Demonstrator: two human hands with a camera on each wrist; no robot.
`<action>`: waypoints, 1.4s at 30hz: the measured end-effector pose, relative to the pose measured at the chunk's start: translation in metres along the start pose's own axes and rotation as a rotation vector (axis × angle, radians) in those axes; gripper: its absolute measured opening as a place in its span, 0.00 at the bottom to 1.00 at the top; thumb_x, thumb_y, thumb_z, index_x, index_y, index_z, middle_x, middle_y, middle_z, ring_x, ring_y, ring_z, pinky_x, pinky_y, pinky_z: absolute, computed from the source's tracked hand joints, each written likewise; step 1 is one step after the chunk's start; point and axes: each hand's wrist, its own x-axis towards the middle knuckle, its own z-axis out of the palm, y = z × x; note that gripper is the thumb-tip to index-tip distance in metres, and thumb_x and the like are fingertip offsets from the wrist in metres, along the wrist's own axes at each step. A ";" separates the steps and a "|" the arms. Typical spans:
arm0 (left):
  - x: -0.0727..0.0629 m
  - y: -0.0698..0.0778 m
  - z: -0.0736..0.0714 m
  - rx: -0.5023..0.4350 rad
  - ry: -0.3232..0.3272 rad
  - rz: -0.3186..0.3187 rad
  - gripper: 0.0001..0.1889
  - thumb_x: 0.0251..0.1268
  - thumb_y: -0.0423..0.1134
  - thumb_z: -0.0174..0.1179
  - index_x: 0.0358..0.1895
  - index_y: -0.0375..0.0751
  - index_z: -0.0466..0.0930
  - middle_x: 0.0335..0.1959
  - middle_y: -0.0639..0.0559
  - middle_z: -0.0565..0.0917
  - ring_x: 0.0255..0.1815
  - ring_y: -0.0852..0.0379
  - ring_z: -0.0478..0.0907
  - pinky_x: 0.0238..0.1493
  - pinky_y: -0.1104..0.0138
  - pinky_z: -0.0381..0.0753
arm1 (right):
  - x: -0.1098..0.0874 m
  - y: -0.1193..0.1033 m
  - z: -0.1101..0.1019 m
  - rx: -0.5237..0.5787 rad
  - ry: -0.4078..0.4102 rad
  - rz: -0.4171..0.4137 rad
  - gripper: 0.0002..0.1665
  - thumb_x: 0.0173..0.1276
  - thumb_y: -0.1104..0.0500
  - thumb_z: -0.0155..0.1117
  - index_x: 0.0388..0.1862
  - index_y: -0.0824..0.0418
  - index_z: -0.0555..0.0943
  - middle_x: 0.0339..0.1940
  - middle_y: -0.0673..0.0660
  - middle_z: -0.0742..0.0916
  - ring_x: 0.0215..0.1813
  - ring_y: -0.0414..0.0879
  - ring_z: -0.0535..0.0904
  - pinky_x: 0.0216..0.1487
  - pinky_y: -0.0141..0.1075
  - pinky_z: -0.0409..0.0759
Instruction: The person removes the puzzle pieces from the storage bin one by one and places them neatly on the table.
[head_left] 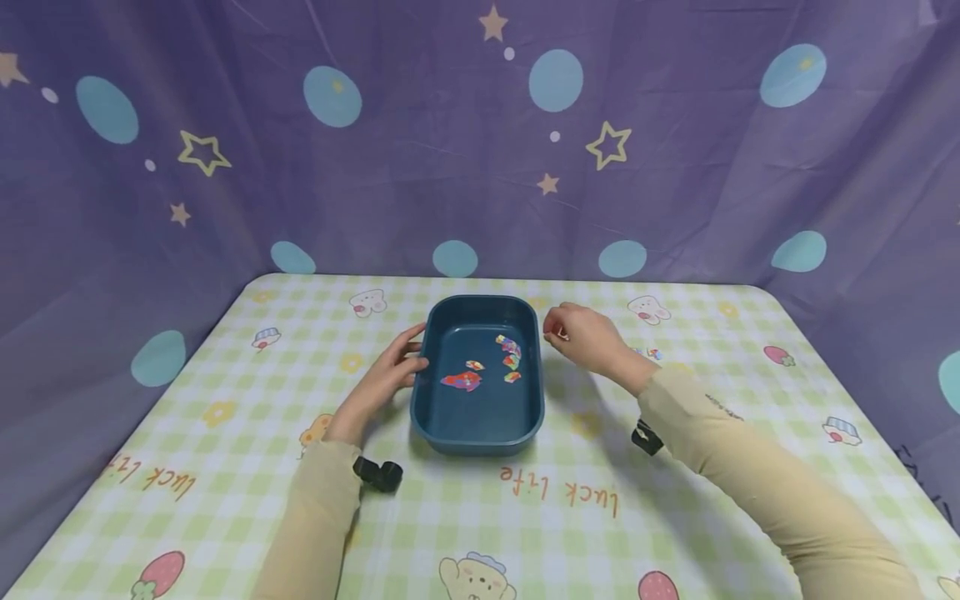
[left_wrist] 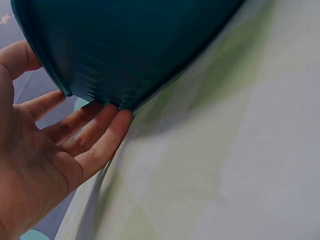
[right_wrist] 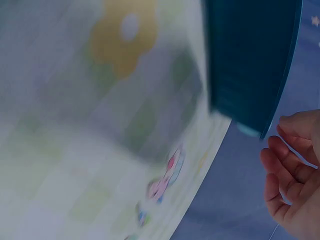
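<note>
A dark teal plastic tub point(head_left: 477, 425) stands on the table, with several small, shiny, multicoloured pieces point(head_left: 462, 381) lying flat on its floor. My left hand point(head_left: 386, 375) holds the tub's left side, thumb at the rim. In the left wrist view its fingers point(left_wrist: 95, 142) rest against the outer wall. Just outside the right rim, my right hand point(head_left: 588, 337) hovers with loosely curled fingers. In the right wrist view the thumb and forefinger tips sit near the rim, slightly apart, with nothing visible between them.
A few similar colourful bits point(head_left: 654, 354) lie on the table behind the right wrist. The tablecloth point(head_left: 225, 500) has a green-and-white check with printed cartoons. Behind the table's far edge hangs a purple curtain point(head_left: 420, 167) with stars. Each wrist carries a black camera point(head_left: 378, 473).
</note>
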 end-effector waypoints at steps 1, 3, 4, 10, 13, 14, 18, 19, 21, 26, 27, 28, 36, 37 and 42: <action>0.000 0.000 0.000 -0.002 -0.004 0.003 0.32 0.64 0.40 0.49 0.71 0.58 0.50 0.64 0.40 0.61 0.59 0.43 0.68 0.52 0.56 0.74 | 0.001 -0.005 0.002 -0.003 0.005 -0.016 0.03 0.59 0.58 0.62 0.31 0.56 0.79 0.29 0.50 0.80 0.32 0.43 0.77 0.32 0.38 0.75; 0.000 0.000 0.000 -0.005 -0.006 0.004 0.33 0.64 0.40 0.49 0.71 0.58 0.49 0.64 0.40 0.61 0.59 0.43 0.68 0.52 0.56 0.74 | 0.004 -0.013 0.005 -0.007 0.010 -0.047 0.03 0.59 0.58 0.62 0.30 0.56 0.79 0.29 0.50 0.80 0.33 0.43 0.77 0.33 0.38 0.76; 0.000 0.000 0.000 -0.006 -0.007 0.004 0.33 0.64 0.40 0.49 0.71 0.58 0.49 0.64 0.40 0.61 0.59 0.43 0.68 0.52 0.56 0.74 | 0.005 -0.017 0.006 -0.012 0.011 -0.061 0.02 0.59 0.58 0.62 0.30 0.56 0.79 0.29 0.50 0.80 0.32 0.42 0.76 0.33 0.37 0.75; 0.001 0.000 0.000 -0.010 -0.010 0.006 0.32 0.64 0.39 0.49 0.71 0.58 0.50 0.64 0.40 0.61 0.59 0.43 0.67 0.52 0.57 0.75 | 0.012 -0.041 0.016 -0.039 0.018 -0.184 0.03 0.58 0.60 0.62 0.31 0.57 0.81 0.29 0.50 0.81 0.31 0.42 0.77 0.34 0.36 0.76; 0.001 -0.001 0.000 -0.020 -0.010 0.014 0.32 0.64 0.39 0.49 0.71 0.57 0.50 0.64 0.39 0.61 0.59 0.42 0.67 0.52 0.56 0.75 | 0.012 -0.055 0.022 -0.051 -0.039 -0.231 0.05 0.58 0.59 0.63 0.34 0.56 0.81 0.33 0.50 0.82 0.35 0.42 0.79 0.37 0.36 0.77; 0.001 -0.001 0.000 -0.018 -0.009 0.017 0.32 0.64 0.39 0.49 0.71 0.57 0.50 0.64 0.39 0.61 0.58 0.43 0.68 0.51 0.57 0.75 | 0.013 -0.058 0.025 -0.056 -0.060 -0.240 0.06 0.58 0.58 0.64 0.35 0.56 0.82 0.34 0.50 0.82 0.36 0.42 0.79 0.39 0.36 0.77; 0.001 -0.003 0.000 -0.010 -0.009 0.051 0.32 0.63 0.39 0.48 0.71 0.54 0.50 0.63 0.37 0.61 0.56 0.46 0.70 0.49 0.59 0.76 | 0.016 -0.069 0.036 -0.059 -0.142 -0.254 0.10 0.58 0.55 0.65 0.39 0.55 0.82 0.37 0.49 0.83 0.39 0.42 0.80 0.40 0.37 0.77; 0.001 -0.004 0.000 -0.007 -0.009 0.053 0.32 0.63 0.40 0.48 0.71 0.54 0.50 0.62 0.37 0.62 0.55 0.47 0.70 0.49 0.59 0.77 | 0.017 -0.071 0.039 -0.062 -0.158 -0.254 0.11 0.58 0.54 0.65 0.39 0.55 0.83 0.37 0.49 0.83 0.39 0.42 0.80 0.40 0.38 0.78; 0.002 -0.005 0.000 -0.009 -0.015 0.058 0.32 0.63 0.40 0.48 0.71 0.54 0.50 0.62 0.37 0.62 0.56 0.47 0.70 0.49 0.59 0.77 | 0.020 -0.074 0.043 -0.076 -0.199 -0.247 0.13 0.58 0.52 0.64 0.42 0.54 0.83 0.37 0.50 0.82 0.39 0.43 0.80 0.38 0.39 0.77; 0.001 -0.003 -0.001 -0.021 -0.019 0.039 0.32 0.64 0.39 0.48 0.71 0.56 0.49 0.64 0.38 0.61 0.59 0.44 0.67 0.51 0.57 0.75 | 0.026 -0.077 0.052 -0.150 -0.279 -0.228 0.16 0.57 0.49 0.65 0.44 0.50 0.83 0.37 0.50 0.80 0.38 0.44 0.77 0.36 0.39 0.77; 0.001 -0.003 -0.001 -0.024 -0.017 0.034 0.32 0.64 0.39 0.48 0.71 0.56 0.50 0.64 0.39 0.61 0.59 0.43 0.67 0.52 0.56 0.74 | 0.027 -0.078 0.053 -0.167 -0.289 -0.227 0.17 0.56 0.48 0.66 0.45 0.50 0.83 0.37 0.50 0.79 0.38 0.44 0.77 0.36 0.39 0.77; 0.001 -0.002 -0.001 -0.020 -0.016 0.032 0.32 0.64 0.38 0.48 0.71 0.56 0.49 0.64 0.39 0.61 0.59 0.44 0.66 0.52 0.56 0.74 | 0.028 -0.078 0.055 -0.177 -0.296 -0.225 0.18 0.55 0.48 0.67 0.45 0.49 0.82 0.37 0.50 0.79 0.38 0.44 0.76 0.36 0.39 0.76; 0.000 -0.001 0.000 -0.036 -0.019 0.019 0.32 0.64 0.38 0.49 0.71 0.58 0.50 0.64 0.40 0.62 0.60 0.44 0.66 0.52 0.56 0.74 | 0.030 -0.079 0.063 -0.194 -0.293 -0.239 0.19 0.54 0.46 0.68 0.45 0.48 0.83 0.36 0.51 0.76 0.36 0.43 0.74 0.34 0.38 0.76; 0.000 -0.001 0.000 -0.036 -0.021 0.019 0.32 0.64 0.38 0.48 0.71 0.58 0.50 0.64 0.40 0.62 0.60 0.44 0.66 0.52 0.56 0.74 | 0.030 -0.079 0.063 -0.193 -0.290 -0.242 0.19 0.54 0.46 0.68 0.45 0.48 0.83 0.35 0.50 0.76 0.36 0.43 0.74 0.33 0.38 0.76; 0.001 -0.001 -0.001 -0.031 -0.019 0.023 0.31 0.65 0.38 0.48 0.70 0.58 0.51 0.64 0.40 0.61 0.60 0.44 0.66 0.52 0.56 0.73 | 0.031 -0.081 0.065 -0.189 -0.293 -0.241 0.15 0.53 0.47 0.69 0.40 0.48 0.83 0.34 0.49 0.76 0.37 0.43 0.74 0.33 0.38 0.76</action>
